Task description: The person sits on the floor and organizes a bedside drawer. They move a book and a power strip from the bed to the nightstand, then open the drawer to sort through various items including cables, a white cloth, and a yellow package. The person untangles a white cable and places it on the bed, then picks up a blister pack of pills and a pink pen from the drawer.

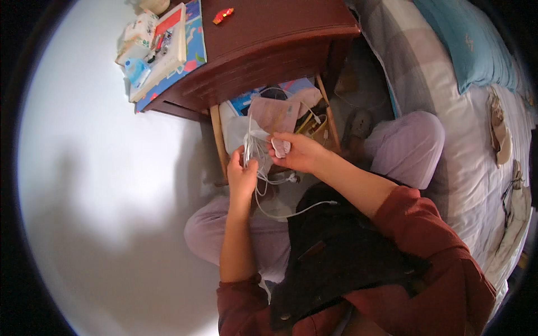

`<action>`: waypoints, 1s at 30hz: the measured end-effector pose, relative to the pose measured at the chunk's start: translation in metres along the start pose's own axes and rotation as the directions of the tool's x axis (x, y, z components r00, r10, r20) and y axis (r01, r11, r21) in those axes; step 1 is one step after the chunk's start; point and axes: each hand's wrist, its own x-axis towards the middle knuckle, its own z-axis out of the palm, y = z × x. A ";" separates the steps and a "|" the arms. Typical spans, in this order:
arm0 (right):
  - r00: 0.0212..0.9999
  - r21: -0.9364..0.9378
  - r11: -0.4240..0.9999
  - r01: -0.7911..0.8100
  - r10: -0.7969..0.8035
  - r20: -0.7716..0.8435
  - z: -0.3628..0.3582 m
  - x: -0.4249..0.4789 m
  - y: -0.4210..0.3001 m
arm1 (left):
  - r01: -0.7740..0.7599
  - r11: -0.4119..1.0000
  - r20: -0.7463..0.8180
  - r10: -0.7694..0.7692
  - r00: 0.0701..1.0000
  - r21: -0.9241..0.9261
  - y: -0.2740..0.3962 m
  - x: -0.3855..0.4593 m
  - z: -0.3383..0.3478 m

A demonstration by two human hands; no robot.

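My left hand [243, 170] grips a bundle of tangled white cables [253, 145] above an open drawer. Close beside it on the right, my right hand [296, 151] holds a small pale, flat object [280, 148] against its fingers; what it is I cannot tell. From the bundle one cable loops down over my lap and ends in a small plug [333, 203], and another plug [292, 178] hangs below my right hand. Under the hands, the wooden drawer [217, 136] contains a pinkish flat packet [275, 113], white plastic, more cable and other items.
A dark red wooden nightstand [269, 59] stands ahead, with a red wrapped item [222, 15], books [185, 42] and a tissue pack [141, 31] on top. On the right is a bed [441, 80] with a blue pillow [479, 46]. A white wall [105, 168] rises at the left.
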 end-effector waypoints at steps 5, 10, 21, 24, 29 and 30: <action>0.817 -0.727 0.457 0.511 -0.520 0.247 0.104 -0.046 -0.074 | -0.007 0.997 -0.147 0.018 0.989 0.071 -0.013 -0.001 -0.025; 0.288 -0.608 -0.783 0.136 -0.556 0.780 0.166 0.004 -0.201 | 0.002 0.968 -0.232 -0.062 0.971 -0.252 0.000 0.006 -0.027; 0.061 -0.339 -0.920 0.197 -0.334 0.941 0.152 0.020 -0.171 | 0.004 0.913 -0.340 -0.157 0.927 -0.409 0.001 -0.006 -0.064; 0.339 -0.387 -0.754 0.530 -0.230 0.912 0.120 -0.006 -0.102 | 0.046 0.983 -0.397 -0.115 0.911 -0.179 0.015 -0.016 -0.081; 0.818 -0.689 -0.697 0.200 -0.269 0.509 -0.016 0.090 -0.068 | 0.106 0.978 -0.408 -0.172 0.896 -0.178 0.033 -0.020 -0.098; 0.812 -0.619 -0.769 0.159 -0.255 0.525 -0.031 0.111 -0.068 | 0.110 0.976 -0.404 -0.179 0.897 -0.187 0.044 -0.025 -0.101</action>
